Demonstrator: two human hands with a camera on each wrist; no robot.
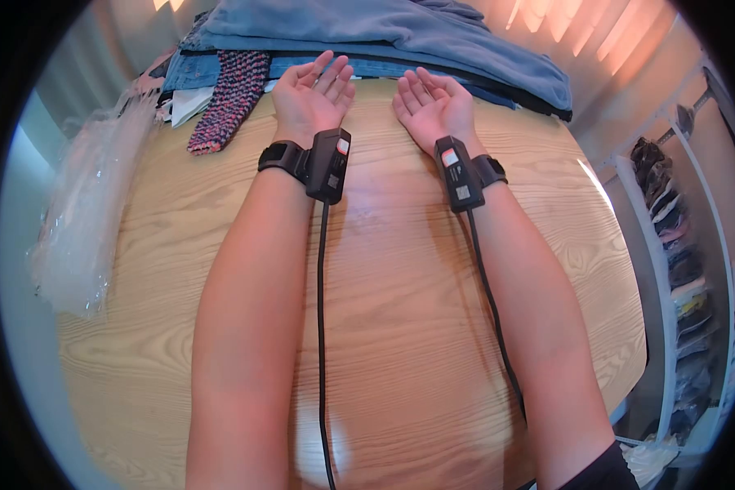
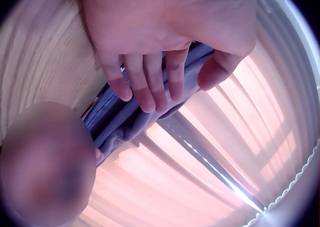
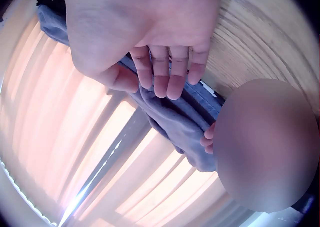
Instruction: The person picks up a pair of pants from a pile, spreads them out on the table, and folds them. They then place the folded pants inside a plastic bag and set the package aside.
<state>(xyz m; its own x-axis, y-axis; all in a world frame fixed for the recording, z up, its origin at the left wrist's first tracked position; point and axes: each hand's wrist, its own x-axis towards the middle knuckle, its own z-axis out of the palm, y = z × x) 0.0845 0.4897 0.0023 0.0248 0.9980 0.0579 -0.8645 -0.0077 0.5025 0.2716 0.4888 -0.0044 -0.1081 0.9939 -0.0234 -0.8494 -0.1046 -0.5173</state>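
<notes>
My left hand [image 1: 312, 102] is held palm up over the far part of the wooden table [image 1: 384, 269], its fingers loosely bent and holding nothing. Beside it, a short gap away, my right hand [image 1: 439, 110] is turned the same way and holds nothing either. Just beyond the fingertips lies a heap of folded clothes, with a blue-grey fleece garment [image 1: 367, 31] on top and blue denim [image 1: 302, 65] underneath. A dark knitted piece with pink flecks [image 1: 230, 102] hangs out of the heap, to the left of my left hand. Relaxed fingers [image 2: 145, 89] show in the left wrist view.
Clear plastic bags [image 1: 94, 212] lie along the table's left edge. To the right stands a white rack [image 1: 670, 269] with several rows of dark items. Light curtains [image 3: 55, 91] hang behind the clothes. Black cables [image 1: 322, 327] run from both wrist cameras along the arms.
</notes>
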